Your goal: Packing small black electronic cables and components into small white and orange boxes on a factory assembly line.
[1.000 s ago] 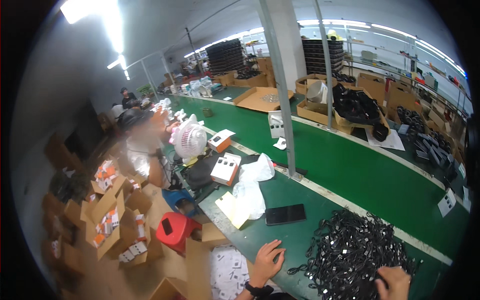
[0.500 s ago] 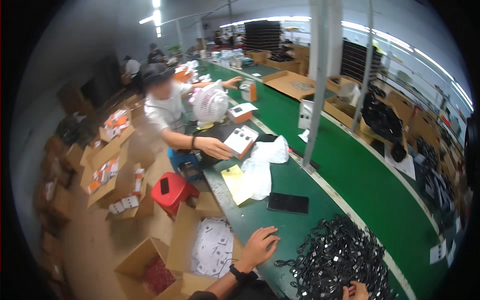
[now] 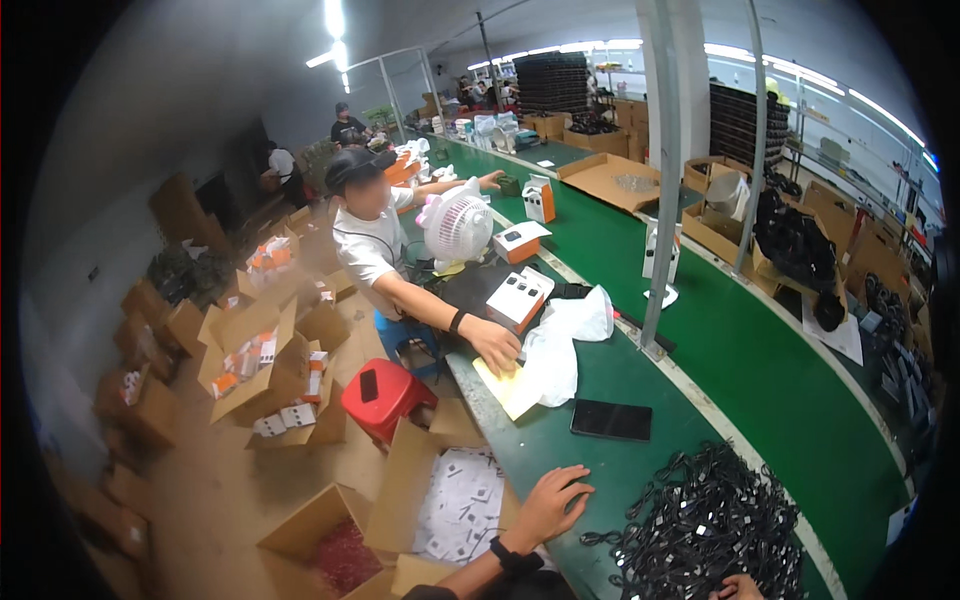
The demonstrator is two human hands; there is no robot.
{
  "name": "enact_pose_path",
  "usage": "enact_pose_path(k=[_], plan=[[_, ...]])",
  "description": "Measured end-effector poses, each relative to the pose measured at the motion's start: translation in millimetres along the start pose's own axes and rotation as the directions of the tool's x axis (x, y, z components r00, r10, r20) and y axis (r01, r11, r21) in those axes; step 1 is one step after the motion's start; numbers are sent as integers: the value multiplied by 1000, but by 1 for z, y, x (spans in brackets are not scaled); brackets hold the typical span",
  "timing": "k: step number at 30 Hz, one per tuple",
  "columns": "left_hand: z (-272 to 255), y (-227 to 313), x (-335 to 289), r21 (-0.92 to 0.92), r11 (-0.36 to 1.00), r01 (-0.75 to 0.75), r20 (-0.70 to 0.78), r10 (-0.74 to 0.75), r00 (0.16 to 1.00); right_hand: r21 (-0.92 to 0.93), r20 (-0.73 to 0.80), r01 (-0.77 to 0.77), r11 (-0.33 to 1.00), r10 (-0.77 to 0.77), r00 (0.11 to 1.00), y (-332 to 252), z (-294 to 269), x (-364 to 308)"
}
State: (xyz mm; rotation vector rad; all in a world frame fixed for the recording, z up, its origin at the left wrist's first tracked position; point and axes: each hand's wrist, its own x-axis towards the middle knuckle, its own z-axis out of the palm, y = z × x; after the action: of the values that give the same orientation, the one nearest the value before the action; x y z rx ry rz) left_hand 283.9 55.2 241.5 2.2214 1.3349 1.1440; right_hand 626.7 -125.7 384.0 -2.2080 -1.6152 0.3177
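Note:
My left hand (image 3: 549,506), with a black band on its wrist, rests on the green table (image 3: 520,450) by its left edge. Its fingers are stretched out and nothing is in them. Right of it lies a big heap of black cables (image 3: 705,520) with shiny metal plugs. At the heap's near side, cut by the lower picture edge, my right hand (image 3: 738,588) touches the cables with bent fingers pressed together; what they hold is hidden. Beyond my left hand lies a black smartphone (image 3: 611,420).
Across the table, a co-worker's hand (image 3: 494,345) is on a yellow sheet (image 3: 512,390) beside a white plastic bag (image 3: 560,350). White-and-orange boxes (image 3: 519,298) and a white fan (image 3: 459,228) stand there. Cartons (image 3: 330,545) and a red stool (image 3: 388,400) are at left; a green conveyor belt (image 3: 760,370) runs right.
The co-worker's near hand has left the white-and-orange box and moved onto the yellow sheet; the far hand is apart from another box. The whole view has shifted; my left hand stays open.

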Motion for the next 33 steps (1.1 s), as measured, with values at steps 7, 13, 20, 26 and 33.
enact_pose_path(k=[7, 13, 20, 26, 33], plan=[[4, 1, 13, 45, 998, -35, 66, 32, 997, 96, -152, -69, 993, 83, 985, 5, 19, 11], [-13, 45, 59, -82, 978, 191, 312, -156, 937, 59, -189, -203, 977, 211, 959, 7, 30, -13], [91, 12, 253, -270, 961, -62, 416, 174, 893, 270, -320, -251, 929, 333, 887, 12, 27, -24], [193, -134, 470, -288, 925, 246, -270, -325, 906, 469, -188, -248, 848, 370, 910, 28, -18, -38], [223, -175, 548, -422, 894, 152, -457, -354, 816, 770, -238, -253, 586, 631, 738, 40, -8, -52]])
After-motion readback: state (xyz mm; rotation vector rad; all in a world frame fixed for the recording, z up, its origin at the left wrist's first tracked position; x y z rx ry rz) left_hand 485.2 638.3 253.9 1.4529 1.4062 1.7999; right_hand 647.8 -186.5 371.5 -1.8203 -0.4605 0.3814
